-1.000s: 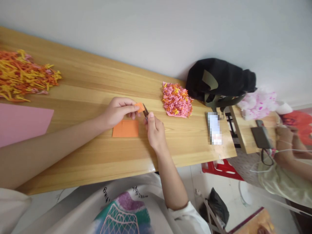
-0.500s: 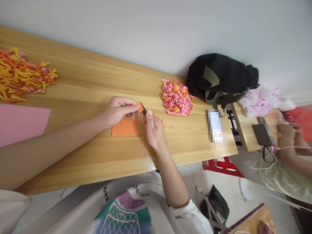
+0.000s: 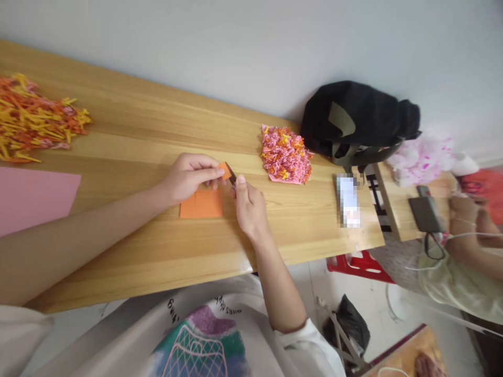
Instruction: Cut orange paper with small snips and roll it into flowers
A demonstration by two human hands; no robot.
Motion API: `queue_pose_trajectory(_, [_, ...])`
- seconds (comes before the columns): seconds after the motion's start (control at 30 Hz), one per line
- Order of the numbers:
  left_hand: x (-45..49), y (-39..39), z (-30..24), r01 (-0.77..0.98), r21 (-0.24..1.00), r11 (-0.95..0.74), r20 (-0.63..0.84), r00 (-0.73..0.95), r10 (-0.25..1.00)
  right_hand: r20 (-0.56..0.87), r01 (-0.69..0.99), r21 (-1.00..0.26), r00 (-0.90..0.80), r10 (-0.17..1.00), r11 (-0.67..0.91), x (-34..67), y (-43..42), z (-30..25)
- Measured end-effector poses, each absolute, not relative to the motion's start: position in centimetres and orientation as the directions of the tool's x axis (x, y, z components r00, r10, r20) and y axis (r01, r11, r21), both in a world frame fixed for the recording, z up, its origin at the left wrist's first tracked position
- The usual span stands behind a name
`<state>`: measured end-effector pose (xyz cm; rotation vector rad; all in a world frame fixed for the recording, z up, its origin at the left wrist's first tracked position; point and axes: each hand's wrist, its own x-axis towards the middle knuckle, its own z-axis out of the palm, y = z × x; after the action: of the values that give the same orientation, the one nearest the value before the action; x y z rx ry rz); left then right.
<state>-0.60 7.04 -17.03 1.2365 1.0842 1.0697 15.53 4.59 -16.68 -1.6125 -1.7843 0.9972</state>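
Note:
My left hand (image 3: 187, 177) pinches a small orange paper piece (image 3: 225, 170) just above the wooden table (image 3: 157, 246). My right hand (image 3: 247, 207) is closed round small dark scissors (image 3: 231, 175), whose blades meet the edge of that piece. Under both hands lies a larger orange paper sheet (image 3: 201, 204), flat on the table.
A pile of orange and yellow paper strips (image 3: 35, 120) lies far left, a pink sheet (image 3: 31, 199) at the left edge. A pink pad covered with small paper bits (image 3: 286, 155), a black bag (image 3: 357, 123) and a phone (image 3: 348, 201) lie right. Another person's arm (image 3: 471, 225) shows far right.
The hands stay together at the orange piece; the scissors have closed in slightly on it. The view has shifted a little.

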Motion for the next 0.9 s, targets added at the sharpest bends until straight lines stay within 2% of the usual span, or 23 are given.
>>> queue_pose_trajectory(0.77, [-0.59,6.92,-16.84,-0.058,0.997,0.053,-0.046,0.116,0.992,-0.073,0.699,-0.713,-0.15,0.986,0.053,15.13,4.32,-16.33])
queue_pose_trajectory(0.9, [-0.51,6.79,-17.18,-0.019,0.999,0.03,-0.027,0.127,0.992,-0.081,0.703,-0.709,-0.147,0.986,0.047,15.02,4.29,-16.14])
